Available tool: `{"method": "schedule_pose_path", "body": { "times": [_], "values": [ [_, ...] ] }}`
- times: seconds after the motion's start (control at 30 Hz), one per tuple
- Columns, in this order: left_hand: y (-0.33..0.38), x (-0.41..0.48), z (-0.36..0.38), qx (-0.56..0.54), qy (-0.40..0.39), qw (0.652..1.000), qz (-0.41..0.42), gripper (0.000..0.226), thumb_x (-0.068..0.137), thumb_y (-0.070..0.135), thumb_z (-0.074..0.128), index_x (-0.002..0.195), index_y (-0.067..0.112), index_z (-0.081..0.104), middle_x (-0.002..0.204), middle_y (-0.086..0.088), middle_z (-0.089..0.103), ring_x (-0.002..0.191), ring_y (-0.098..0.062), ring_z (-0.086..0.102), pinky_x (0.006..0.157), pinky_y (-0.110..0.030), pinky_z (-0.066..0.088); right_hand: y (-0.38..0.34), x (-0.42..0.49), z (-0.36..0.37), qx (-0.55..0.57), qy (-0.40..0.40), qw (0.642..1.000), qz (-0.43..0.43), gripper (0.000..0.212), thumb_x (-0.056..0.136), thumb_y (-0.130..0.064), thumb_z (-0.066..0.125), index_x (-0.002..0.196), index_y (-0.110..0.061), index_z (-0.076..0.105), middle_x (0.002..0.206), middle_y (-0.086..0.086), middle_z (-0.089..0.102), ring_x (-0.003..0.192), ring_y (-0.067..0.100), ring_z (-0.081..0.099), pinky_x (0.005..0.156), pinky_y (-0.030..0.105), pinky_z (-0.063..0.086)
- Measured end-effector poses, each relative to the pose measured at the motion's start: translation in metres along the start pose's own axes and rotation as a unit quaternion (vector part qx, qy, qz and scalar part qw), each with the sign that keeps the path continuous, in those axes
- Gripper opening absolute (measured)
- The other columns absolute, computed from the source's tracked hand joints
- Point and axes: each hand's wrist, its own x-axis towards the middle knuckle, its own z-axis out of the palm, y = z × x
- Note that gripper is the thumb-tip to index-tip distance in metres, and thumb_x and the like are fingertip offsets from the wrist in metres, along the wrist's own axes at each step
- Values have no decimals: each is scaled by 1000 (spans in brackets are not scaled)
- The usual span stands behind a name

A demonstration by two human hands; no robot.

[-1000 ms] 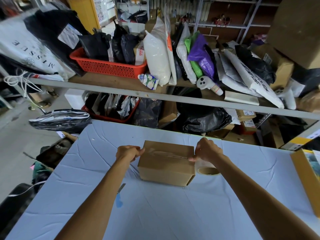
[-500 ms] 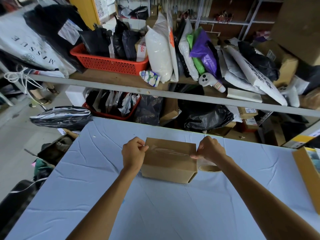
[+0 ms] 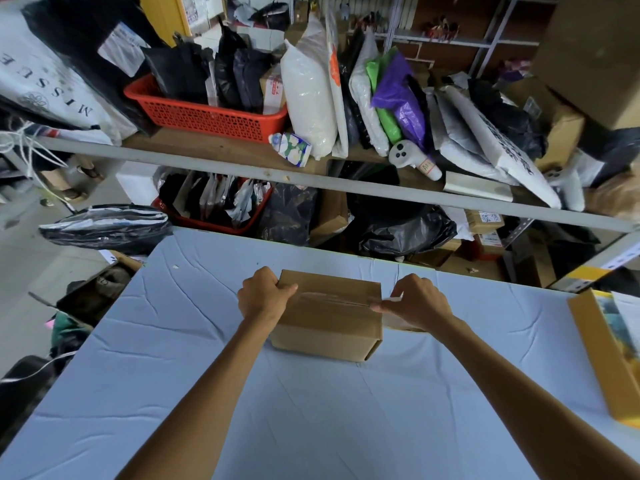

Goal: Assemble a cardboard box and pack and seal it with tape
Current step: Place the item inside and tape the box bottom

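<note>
Presently: cardboard box (image 3: 329,320), flaps closed, standing on the pale blue table (image 3: 311,410). Clear tape strip (image 3: 332,299) along its top seam. My left hand (image 3: 265,296): fingers curled round the box's left end, thumb on top. My right hand (image 3: 415,301): at the right top edge, gripping what looks like the tape roll (image 3: 398,323), mostly hidden beneath my palm.

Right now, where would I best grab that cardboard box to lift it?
Probably by its two short ends, coming in from left and right. The cardboard box sits flat with its long face toward the person, and the taped seam runs end to end. The left hand grips the left end; the right hand holds the tape roll at the other.
</note>
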Motion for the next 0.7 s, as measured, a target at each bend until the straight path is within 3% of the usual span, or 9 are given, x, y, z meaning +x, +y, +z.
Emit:
{"method": "schedule_pose_path", "body": {
  "times": [0.1, 0.23, 0.37, 0.47, 0.53, 0.63, 0.7],
  "values": [
    [-2, 0, 2, 6, 11, 1000, -9, 43, 79, 38, 73, 54, 6, 57, 51, -2, 56, 52, -17, 54, 58, -28, 37, 11, 0, -1, 14, 8, 1000, -11, 36, 72, -57, 71, 69, -21, 66, 70, -4, 60, 63, 14, 56, 49, 24, 34],
    [-1, 1, 6, -18, 29, 999, -23, 34, 75, 35, 76, 60, 8, 63, 54, -1, 61, 51, -13, 52, 56, -25, 36, 18, 0, 4, 47, -9, 999, 22, 35, 70, -57, 71, 62, -24, 64, 64, -8, 57, 64, 15, 56, 49, 25, 35],
    [1, 9, 5, -40, 27, 999, 8, 24, 72, 31, 79, 66, 12, 64, 63, 2, 64, 64, -21, 61, 64, -30, 43, 17, 0, 7, 3, -36, 998, 58, 56, 68, -69, 66, 74, -15, 54, 66, -3, 51, 61, 17, 50, 50, 25, 31],
    [5, 17, 2, -71, 37, 996, 40, 22, 76, 33, 76, 85, 13, 70, 87, -4, 73, 86, -27, 66, 79, -36, 49, 13, -3, 12, -11, -3, 998, 62, 60, 68, -74, 61, 68, -16, 44, 65, -1, 49, 60, 19, 48, 50, 26, 28],
    [13, 22, 2, -72, 3, 997, 28, 42, 74, 42, 75, 103, 12, 68, 105, -7, 71, 101, -30, 64, 86, -38, 47, 10, -3, 14, 27, 3, 997, 71, 59, 70, -70, 64, 62, -17, 38, 62, 0, 46, 55, 19, 43, 49, 28, 26],
    [30, 16, 11, -6, -80, 997, -8, 91, 59, 67, 74, 125, 10, 49, 125, -10, 57, 114, -33, 55, 88, -43, 47, 4, -6, 17, 52, 3, 997, 64, 57, 75, -60, 67, 57, -17, 34, 57, 0, 40, 50, 17, 35, 48, 28, 21],
    [34, 10, 20, 13, -76, 997, 4, 103, 56, 66, 77, 132, 9, 38, 134, -14, 47, 120, -34, 49, 91, -46, 47, 0, -8, 19, 49, 5, 997, 60, 56, 75, -58, 68, 56, -17, 35, 56, -1, 39, 49, 16, 34, 46, 27, 20]
  ]
}}
